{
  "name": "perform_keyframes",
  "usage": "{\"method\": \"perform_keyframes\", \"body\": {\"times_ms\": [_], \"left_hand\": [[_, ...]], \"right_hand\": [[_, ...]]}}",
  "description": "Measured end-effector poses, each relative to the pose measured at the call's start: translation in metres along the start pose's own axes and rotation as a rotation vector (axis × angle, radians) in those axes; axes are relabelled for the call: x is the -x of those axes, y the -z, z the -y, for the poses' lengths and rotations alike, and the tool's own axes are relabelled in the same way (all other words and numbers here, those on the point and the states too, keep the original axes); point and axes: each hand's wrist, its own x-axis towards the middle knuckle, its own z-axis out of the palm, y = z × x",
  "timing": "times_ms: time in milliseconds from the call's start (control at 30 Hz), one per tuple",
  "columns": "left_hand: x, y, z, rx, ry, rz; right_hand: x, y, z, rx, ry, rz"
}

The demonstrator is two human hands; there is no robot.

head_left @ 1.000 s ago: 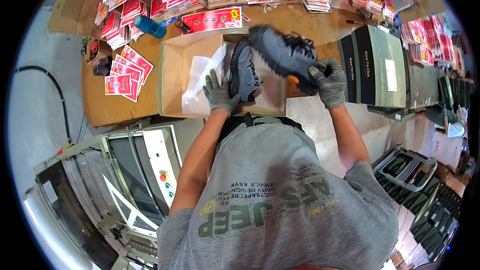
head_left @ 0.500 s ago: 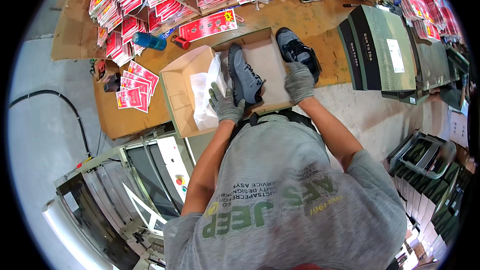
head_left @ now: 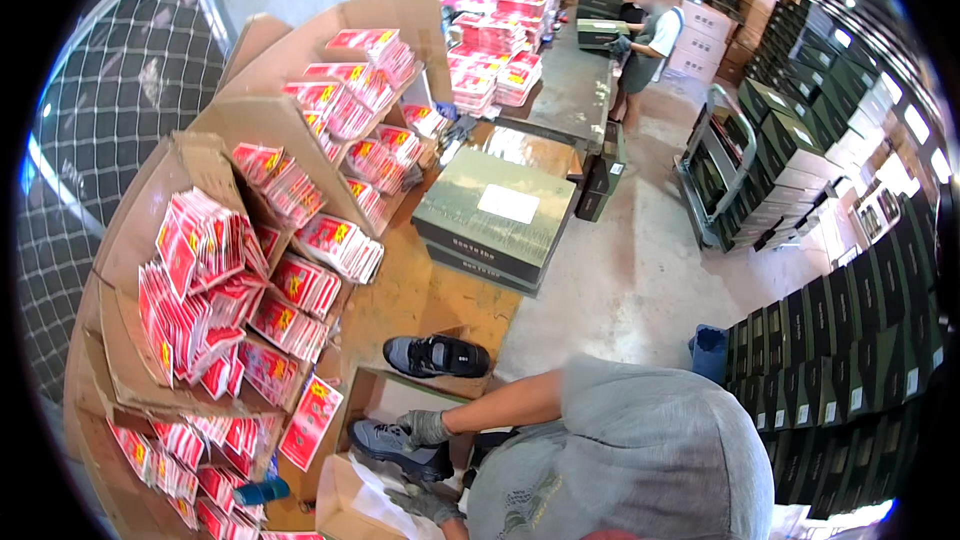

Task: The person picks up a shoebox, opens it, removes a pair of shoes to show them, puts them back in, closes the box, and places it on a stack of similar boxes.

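A grey lace-up shoe [head_left: 385,442] lies in an open shoebox [head_left: 385,395] at the lower middle. My right hand [head_left: 428,427], in a grey knit glove, grips this shoe around its laces and collar. My left hand [head_left: 425,503], gloved alike, is beside the shoe with fingers stretched over the white wrapping paper [head_left: 372,485]; its fingertips are partly in shade. Just beyond the box, the other shoe [head_left: 437,356], grey and black, stands on the wooden table [head_left: 400,285].
Green shoeboxes [head_left: 495,210] are stacked farther along the table. Cardboard bins [head_left: 225,145] hold red printed cards [head_left: 200,240] at left, near a blue bottle [head_left: 262,491]. A trolley [head_left: 722,165] and more stacked boxes [head_left: 830,380] stand right. Another person [head_left: 655,35] works at the far table.
My view has swung to the right, bringing in the far table and another person. My right hand has moved from beside the outer shoe onto the shoe in the box.
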Motion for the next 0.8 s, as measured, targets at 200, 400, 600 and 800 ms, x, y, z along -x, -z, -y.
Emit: {"method": "perform_keyframes", "body": {"times_ms": [200,400,600,800], "left_hand": [[0.005,0.005,0.003,0.033,-0.025,0.070],[-0.001,0.008,0.026,-0.583,-0.330,-0.033],[0.004,-0.003,0.039,-0.400,-0.357,0.111],[0.016,0.020,-0.003,-0.520,-0.235,0.170]], "right_hand": [[0.033,0.107,0.055,0.085,0.083,-0.250],[0.027,0.181,0.045,0.059,-0.023,-0.687],[0.047,0.177,-0.068,0.506,-0.543,-0.575],[0.033,0.147,-0.061,0.716,-0.562,-0.352]]}}
